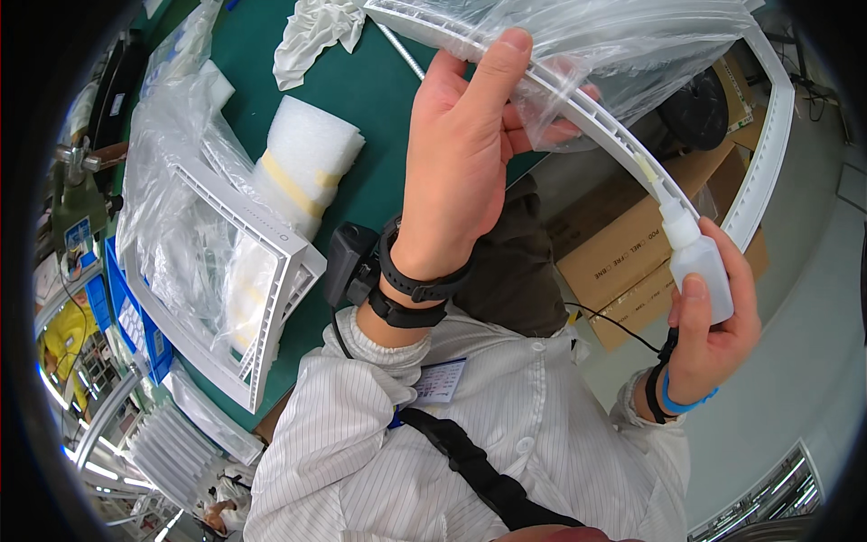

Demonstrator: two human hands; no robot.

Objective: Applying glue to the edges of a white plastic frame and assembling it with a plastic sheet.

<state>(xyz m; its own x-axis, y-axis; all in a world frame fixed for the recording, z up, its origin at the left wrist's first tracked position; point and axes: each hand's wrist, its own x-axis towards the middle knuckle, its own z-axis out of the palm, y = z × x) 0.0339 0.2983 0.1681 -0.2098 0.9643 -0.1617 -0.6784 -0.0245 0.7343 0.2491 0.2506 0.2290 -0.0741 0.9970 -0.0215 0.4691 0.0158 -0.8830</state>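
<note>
The person's left hand (465, 154) reaches up and forward, wrist ringed by black bands, its thumb over the rim of a curved white frame (607, 127) and its fingers underneath, partly behind clear film (659, 45); it grasps the frame. The right hand (721, 330), bent upward at the right, is closed around a white squeeze bottle (700, 266), nozzle angled up to the rim (whether its tip touches cannot be told). That frame is held aloft, beyond the table's edge at its right end.

There is one bottle, and there are two frames: the second frame (284, 248) lies at the left among clear plastic. Near it is one foam roll (307, 149) banded with yellow tape; farther off lies one crumpled white cloth (316, 36).

The table (361, 194) is green, with a blue bin (135, 316) at its left. Beyond, cardboard boxes (614, 244), at least two, stand on a grey floor (768, 361) beside a round black seat (695, 108).
</note>
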